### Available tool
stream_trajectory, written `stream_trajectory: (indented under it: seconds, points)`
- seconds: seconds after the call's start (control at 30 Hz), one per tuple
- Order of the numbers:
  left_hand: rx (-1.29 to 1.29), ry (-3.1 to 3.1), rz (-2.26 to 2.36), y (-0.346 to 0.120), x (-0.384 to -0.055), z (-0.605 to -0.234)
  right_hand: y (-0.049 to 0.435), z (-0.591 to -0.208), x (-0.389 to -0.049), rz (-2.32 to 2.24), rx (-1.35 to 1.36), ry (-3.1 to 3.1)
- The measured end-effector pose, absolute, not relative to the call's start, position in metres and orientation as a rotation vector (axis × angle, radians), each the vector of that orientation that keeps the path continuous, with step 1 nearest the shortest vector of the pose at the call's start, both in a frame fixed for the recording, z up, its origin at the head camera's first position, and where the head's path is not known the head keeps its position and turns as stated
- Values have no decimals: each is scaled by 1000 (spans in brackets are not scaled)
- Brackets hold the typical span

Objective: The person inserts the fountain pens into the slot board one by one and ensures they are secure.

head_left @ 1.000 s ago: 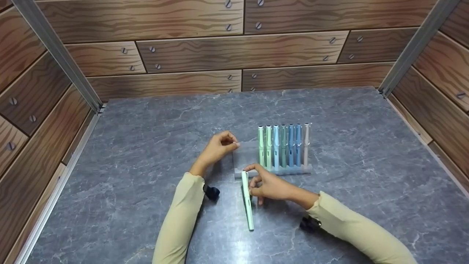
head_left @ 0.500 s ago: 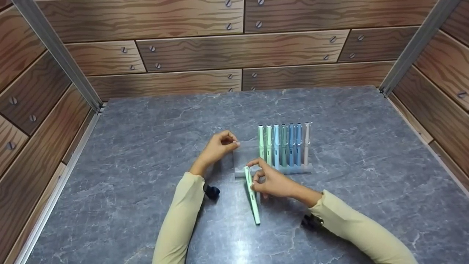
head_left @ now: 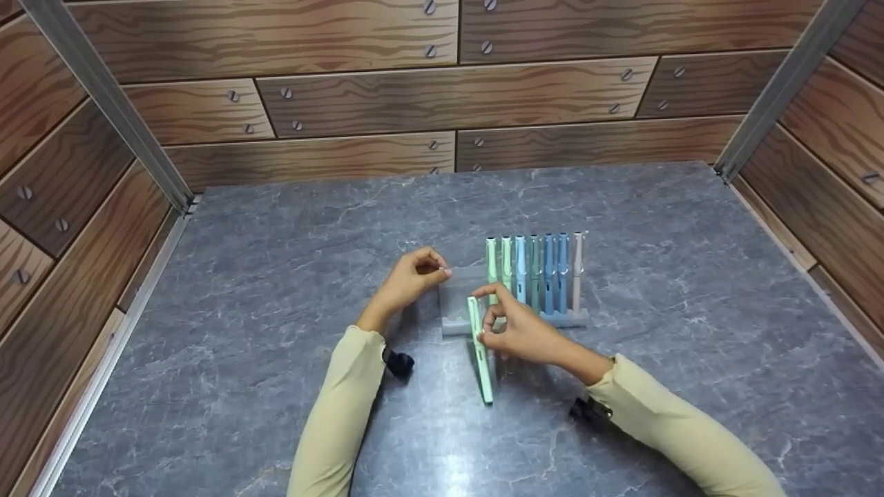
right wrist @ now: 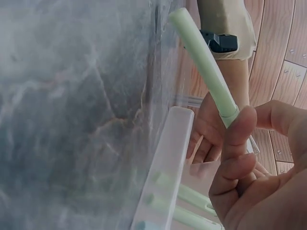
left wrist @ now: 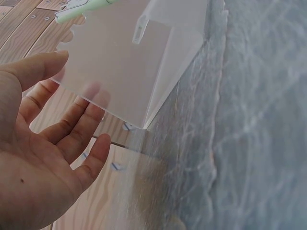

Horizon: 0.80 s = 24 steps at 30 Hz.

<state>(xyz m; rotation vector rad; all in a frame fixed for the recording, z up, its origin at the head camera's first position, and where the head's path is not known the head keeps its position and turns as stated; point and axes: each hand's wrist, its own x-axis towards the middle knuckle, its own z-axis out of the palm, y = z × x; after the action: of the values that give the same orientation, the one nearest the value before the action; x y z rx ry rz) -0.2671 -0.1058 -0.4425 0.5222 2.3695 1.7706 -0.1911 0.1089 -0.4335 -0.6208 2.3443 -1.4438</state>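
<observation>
A clear pen stand [head_left: 459, 293] stands on the table, with several pens [head_left: 549, 269] in pale green, light blue, dark green, blue and greyish tones upright in its right part. My left hand [head_left: 414, 276] pinches the stand's left edge; in the left wrist view the thumb [left wrist: 45, 64] is on one side and fingertips show through the panel [left wrist: 115, 62]. Between thumb and fingers my right hand [head_left: 521, 331] holds a pale green pen [head_left: 482, 366], tilted, in front of the stand's vacant left part. Its capped end is uppermost in the head view.
The grey marbled table [head_left: 276, 276] spreads around the stand. Wood-patterned walls [head_left: 359, 103] enclose it at the back and both sides, with metal posts [head_left: 114, 103] at the rear corners. Black wrist cameras [head_left: 398, 362] sit at the cuffs.
My right hand has moved the pale green pen up and slightly right, toward the stand, and its tilt has shifted a little. The left hand stays at the stand's edge.
</observation>
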Motion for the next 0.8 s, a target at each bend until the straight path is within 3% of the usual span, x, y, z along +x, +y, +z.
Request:
stream_trajectory:
  seconds: [0.27, 0.8]
  points:
    - [508, 2364, 1792, -105, -283, -466, 110, -436, -201, -1446, -622, 2444]
    - [509, 2371, 1785, -107, -282, -466, 112, -432, -208, -1343, -719, 2727]
